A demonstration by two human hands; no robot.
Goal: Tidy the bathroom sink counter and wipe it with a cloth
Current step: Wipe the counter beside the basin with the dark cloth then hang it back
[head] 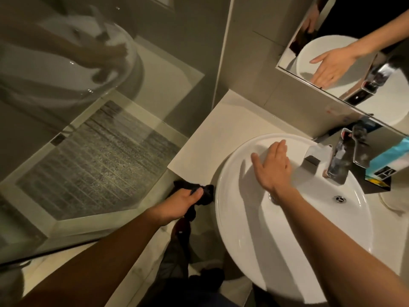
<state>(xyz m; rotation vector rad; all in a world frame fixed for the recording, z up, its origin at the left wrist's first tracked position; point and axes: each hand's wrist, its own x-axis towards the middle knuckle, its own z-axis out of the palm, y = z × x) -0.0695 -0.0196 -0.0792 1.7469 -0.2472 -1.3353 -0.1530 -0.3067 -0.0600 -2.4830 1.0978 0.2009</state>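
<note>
A white oval basin point(243, 235) sits on a pale counter point(221, 134). My right hand point(271, 167) lies flat and open on the basin's far left inner wall, fingers spread, holding nothing. My left hand point(180, 201) is at the counter's front left edge, just beside the basin's rim, closed on a black cloth point(204, 192) that hangs down off the edge.
A chrome tap point(338, 160) stands at the basin's back. A blue and white box point(389, 162) sits behind it on the right. A mirror point(354, 52) hangs above and reflects my right hand. A glass shower screen point(88, 129) borders the left.
</note>
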